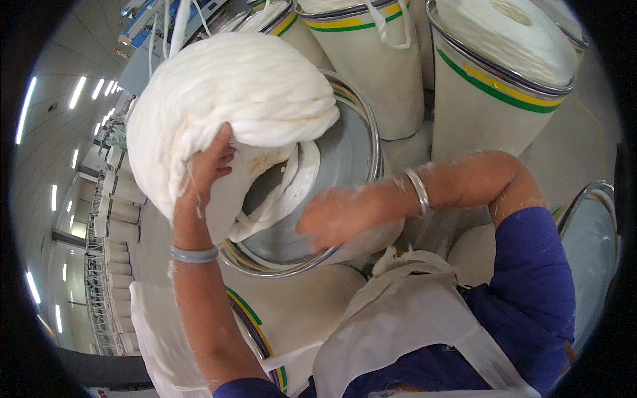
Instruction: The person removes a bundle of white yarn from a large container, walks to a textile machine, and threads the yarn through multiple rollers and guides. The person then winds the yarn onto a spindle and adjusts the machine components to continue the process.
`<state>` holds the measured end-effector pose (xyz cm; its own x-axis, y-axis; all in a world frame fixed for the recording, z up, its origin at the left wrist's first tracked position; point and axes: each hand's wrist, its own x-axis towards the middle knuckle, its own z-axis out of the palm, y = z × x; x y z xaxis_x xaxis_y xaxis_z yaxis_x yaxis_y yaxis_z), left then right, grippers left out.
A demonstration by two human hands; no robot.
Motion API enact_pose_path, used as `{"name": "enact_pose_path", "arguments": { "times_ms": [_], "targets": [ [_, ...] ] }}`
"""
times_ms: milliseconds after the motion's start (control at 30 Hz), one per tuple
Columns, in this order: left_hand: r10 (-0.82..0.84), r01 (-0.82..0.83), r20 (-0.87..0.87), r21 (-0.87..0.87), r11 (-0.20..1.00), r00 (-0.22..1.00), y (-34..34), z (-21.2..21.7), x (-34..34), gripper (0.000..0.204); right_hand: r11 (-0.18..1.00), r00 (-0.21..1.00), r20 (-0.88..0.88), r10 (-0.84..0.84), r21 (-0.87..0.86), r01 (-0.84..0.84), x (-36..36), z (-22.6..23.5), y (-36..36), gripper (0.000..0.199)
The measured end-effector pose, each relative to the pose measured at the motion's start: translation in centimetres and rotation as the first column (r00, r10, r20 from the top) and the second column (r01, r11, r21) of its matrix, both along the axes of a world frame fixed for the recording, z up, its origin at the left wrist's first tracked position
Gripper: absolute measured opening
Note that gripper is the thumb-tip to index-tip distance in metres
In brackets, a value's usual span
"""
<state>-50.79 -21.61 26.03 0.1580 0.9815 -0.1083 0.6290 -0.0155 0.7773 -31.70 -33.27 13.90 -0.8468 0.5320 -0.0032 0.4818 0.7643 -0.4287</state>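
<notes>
A large coil of white fibre sliver (232, 86) bulges over the left side of a round can (378, 142) with a metal rim. My left hand (211, 166) grips the coil's near side, thumb up against it and fingers curled in its folds. Loose strands of sliver (302, 186) trail from beneath the coil across the can's grey inner plate (335, 169). Over the near right part of that plate is my right hand (338, 215), close to the rim and smeared by motion. Its fingers are too blurred to read.
Behind stand more cans, one full of coiled sliver (511, 40) at the far right and another (365, 60) at the back. A can with a grey plate (590, 245) is at the right edge. Below my left forearm another can (298, 298) lies close, with white sliver (166, 338) beside it.
</notes>
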Motion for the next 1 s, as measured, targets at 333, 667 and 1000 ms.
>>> {"name": "enact_pose_path", "arguments": {
  "times_ms": [333,667,1000],
  "targets": [
    [-0.009,0.009,-0.037,-0.012,1.0,0.999,0.3,2.0,0.5,0.108,0.919,0.937,-0.123,-0.328,-0.272,0.286,-3.9,-1.5,12.5,0.023],
    [-0.1,0.271,-0.382,0.425,0.863,0.919,-5.5,-2.7,-0.7,0.065,0.7,0.84,0.118,-0.53,-0.498,0.512,-8.6,-2.3,21.2,0.015],
    [-0.078,0.08,0.137,-0.009,0.997,0.987,-3.8,-7.5,-6.4,0.045,0.715,0.82,-0.117,-0.561,-0.567,0.409,-4.6,0.2,21.0,0.019]
  ]
}}
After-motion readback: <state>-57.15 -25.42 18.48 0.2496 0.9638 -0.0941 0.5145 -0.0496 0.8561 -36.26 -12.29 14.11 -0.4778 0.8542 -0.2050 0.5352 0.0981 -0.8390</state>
